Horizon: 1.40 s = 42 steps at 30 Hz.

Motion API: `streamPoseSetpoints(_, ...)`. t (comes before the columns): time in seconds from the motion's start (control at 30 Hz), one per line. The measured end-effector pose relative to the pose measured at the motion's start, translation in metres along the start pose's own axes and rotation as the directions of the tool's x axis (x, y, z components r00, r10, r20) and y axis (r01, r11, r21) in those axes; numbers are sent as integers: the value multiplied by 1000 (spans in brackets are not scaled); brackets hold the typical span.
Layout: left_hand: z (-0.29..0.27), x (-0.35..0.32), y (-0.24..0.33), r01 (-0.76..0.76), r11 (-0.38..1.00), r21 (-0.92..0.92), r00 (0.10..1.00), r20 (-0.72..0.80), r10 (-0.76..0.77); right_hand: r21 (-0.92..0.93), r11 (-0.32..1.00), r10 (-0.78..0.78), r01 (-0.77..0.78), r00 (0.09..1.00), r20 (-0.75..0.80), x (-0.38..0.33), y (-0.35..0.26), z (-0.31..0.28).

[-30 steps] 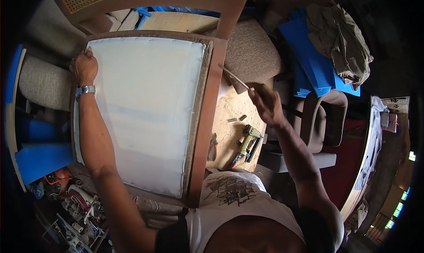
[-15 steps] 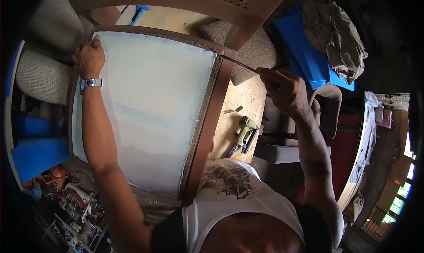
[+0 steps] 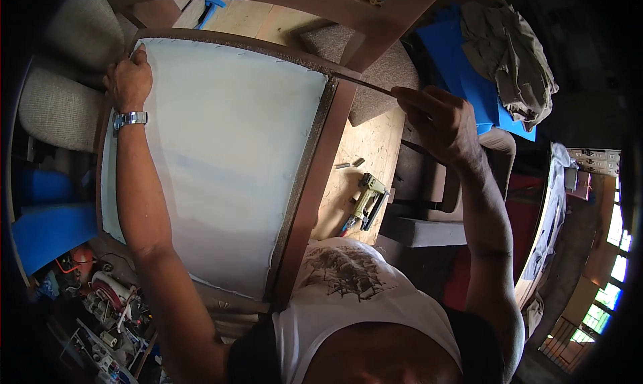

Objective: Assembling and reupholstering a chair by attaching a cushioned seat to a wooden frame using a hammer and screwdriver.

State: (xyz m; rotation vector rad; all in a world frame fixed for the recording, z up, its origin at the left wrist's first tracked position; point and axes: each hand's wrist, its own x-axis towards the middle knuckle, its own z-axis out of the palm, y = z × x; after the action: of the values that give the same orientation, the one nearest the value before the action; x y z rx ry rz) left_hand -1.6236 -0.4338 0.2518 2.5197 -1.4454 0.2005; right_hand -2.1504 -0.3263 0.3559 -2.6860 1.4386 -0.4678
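Workbench (image 3: 365,149) cluttered; right hand (image 3: 439,119) pinches thin strip (image 3: 365,84), far end hidden.

Staple gun (image 3: 365,200), crumpled cloth (image 3: 512,49)

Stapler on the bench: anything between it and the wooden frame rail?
Head view: only bare plywood bench between the stapler and the frame rail; two small staple strips lie farther up.

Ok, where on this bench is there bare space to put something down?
The bare plywood bench shows a free patch between the wooden frame and the grey cushion, above the stapler and two small bits. Another bare strip lies beyond the frame's far edge. The white fabric fills the frame, with the left hand at its corner. The floor at lower left is crowded with tools.
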Motion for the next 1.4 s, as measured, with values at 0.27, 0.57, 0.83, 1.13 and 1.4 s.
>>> streamPoseSetpoints(0.27,2,2,4,-113,992,50,994,8,112,-44,978,-197,203,974,115,34,28,-12)
streamPoseSetpoints(0.57,20,12,-16,-141,986,94,984,-93,150,-84,755,-644,650,760,90,99,56,-6)
streamPoseSetpoints(0.83,21,11,3,-175,983,50,978,-103,180,401,916,-142,6,940,312,55,79,21)
streamPoseSetpoints(1.13,9,2,8,-140,988,62,986,-80,145,210,943,-314,259,903,294,81,59,-23)
streamPoseSetpoints(1.4,12,6,10,-150,986,73,986,-69,155,54,935,-343,350,861,376,82,68,-9)
